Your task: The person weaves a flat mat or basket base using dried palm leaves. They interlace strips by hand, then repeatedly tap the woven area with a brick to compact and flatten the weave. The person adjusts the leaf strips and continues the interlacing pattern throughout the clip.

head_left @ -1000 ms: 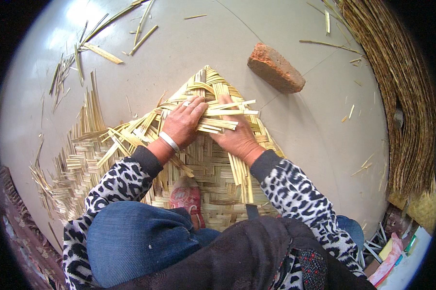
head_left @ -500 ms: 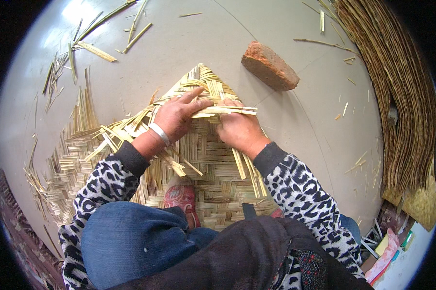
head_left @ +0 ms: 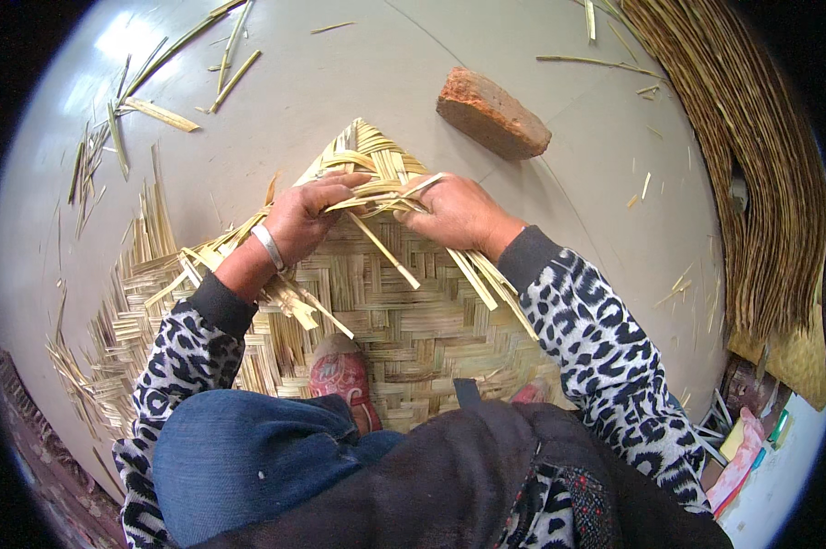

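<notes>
A woven mat (head_left: 394, 325) of pale split strips lies on the floor under me, and its far corner (head_left: 362, 142) comes to a folded point. On the left side of that corner, my left hand (head_left: 298, 220) is closed on strips along the folded edge. My right hand (head_left: 458, 212) pinches pale strips (head_left: 390, 192) on the other side, thumb toward the left hand. Loose strip ends (head_left: 486, 279) hang below the right hand, and more (head_left: 294, 302) stick out beneath the left wrist. The fingertips are partly hidden by the strips.
A red brick (head_left: 493, 114) lies on the floor beyond my right hand. At the far right stands a thick brown stack of layered, fibrous sheets (head_left: 751, 165). Strip scraps (head_left: 161, 114) are scattered at the far left. My red shoe (head_left: 341, 380) rests on the mat.
My hands have moved apart, the right one shifting rightward. The strips that lay bunched across between them now bend along the corner, and one strip end hangs down between the hands.
</notes>
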`<state>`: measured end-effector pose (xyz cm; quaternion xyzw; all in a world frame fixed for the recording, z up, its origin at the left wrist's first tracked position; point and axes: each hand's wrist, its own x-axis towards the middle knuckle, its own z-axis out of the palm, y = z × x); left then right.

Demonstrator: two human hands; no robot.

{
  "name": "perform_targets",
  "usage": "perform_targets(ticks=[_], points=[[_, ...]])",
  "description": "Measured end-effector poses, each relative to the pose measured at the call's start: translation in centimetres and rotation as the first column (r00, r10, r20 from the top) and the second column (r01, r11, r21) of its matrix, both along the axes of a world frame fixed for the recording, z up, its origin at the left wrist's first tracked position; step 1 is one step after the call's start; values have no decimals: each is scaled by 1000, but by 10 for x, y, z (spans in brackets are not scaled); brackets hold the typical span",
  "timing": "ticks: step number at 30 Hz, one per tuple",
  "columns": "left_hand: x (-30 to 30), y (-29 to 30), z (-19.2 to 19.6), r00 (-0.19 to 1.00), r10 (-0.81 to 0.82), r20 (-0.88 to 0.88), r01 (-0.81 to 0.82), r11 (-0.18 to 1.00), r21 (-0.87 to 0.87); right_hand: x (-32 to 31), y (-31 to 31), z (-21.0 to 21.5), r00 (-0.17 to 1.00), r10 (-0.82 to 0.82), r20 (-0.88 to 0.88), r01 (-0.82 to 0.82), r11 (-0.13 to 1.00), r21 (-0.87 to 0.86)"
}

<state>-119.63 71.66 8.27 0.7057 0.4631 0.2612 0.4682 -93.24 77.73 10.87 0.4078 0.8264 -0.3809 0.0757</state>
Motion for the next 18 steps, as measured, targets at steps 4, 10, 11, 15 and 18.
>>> perform_targets(ticks=[4, 10, 11, 15, 18], points=[[7, -4, 8, 954, -98, -284, 133, 985, 107, 5, 4, -7, 997, -7, -78, 7, 1000, -6], [26, -21, 0, 701, -105, -705, 348, 913, 210, -1, 8, -11, 998, 39, -55, -37, 999, 33], [28, -23, -4, 673, -65, -737, 385, 881, 275, -2, 7, -11, 999, 43, -29, -42, 998, 37], [35, -33, -21, 592, -11, -806, 452, 833, 320, -5, 7, -7, 1000, 2, 14, -2, 1000, 2], [40, -38, -26, 585, -4, -811, 430, 849, 306, -8, 7, -3, 1000, 10, -2, -10, 1000, -5]])
